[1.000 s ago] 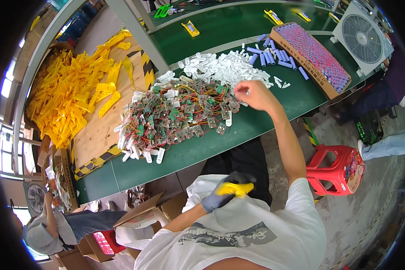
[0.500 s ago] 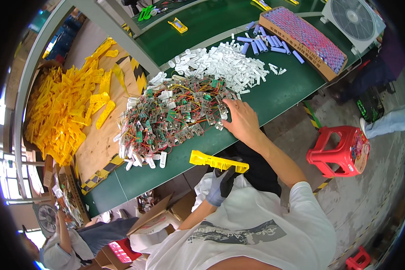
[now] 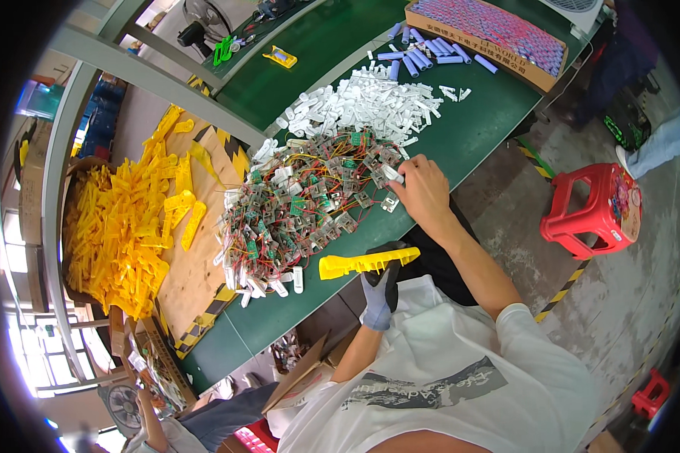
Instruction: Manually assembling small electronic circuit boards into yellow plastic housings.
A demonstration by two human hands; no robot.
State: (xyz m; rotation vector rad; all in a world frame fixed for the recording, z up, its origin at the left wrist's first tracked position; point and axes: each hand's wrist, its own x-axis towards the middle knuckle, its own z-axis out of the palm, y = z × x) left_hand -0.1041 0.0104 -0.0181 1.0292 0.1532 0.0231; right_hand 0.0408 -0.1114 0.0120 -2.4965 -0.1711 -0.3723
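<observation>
Gloved left hand (image 3: 380, 291) grips a yellow plastic strip (image 3: 368, 262); right hand (image 3: 425, 190) pinches a white connector (image 3: 392, 174).

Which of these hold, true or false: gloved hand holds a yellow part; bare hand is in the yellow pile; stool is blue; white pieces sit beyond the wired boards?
1. The left hand, gloved, holds the yellow plastic part. True.
2. The right hand is in the yellow parts pile. False: it rests at the wired circuit boards.
3. The stool is blue. False: red.
4. The white pieces lie beyond the boards. True.
</observation>
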